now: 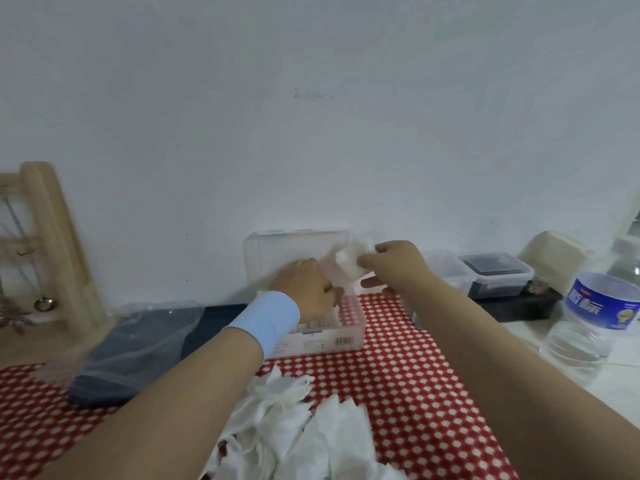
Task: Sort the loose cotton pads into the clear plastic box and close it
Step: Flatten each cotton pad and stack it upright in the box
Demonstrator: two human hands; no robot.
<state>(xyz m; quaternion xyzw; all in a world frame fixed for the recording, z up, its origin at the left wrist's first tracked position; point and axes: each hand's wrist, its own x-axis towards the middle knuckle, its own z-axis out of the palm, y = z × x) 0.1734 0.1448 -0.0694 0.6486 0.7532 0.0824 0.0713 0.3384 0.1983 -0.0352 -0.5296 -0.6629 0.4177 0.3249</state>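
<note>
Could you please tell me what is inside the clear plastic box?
White cotton pads show inside the box, beneath the left hand. The hand and wristband hide most of the inside.

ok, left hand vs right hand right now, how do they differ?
Left hand is low, reaching into the clear box; right hand is up above it. Right hand pinches a wad of cotton pads; what the left hand grips, if anything, is hidden. Left wrist wears a light blue band; right wrist is bare. Both are at the open box.
</note>
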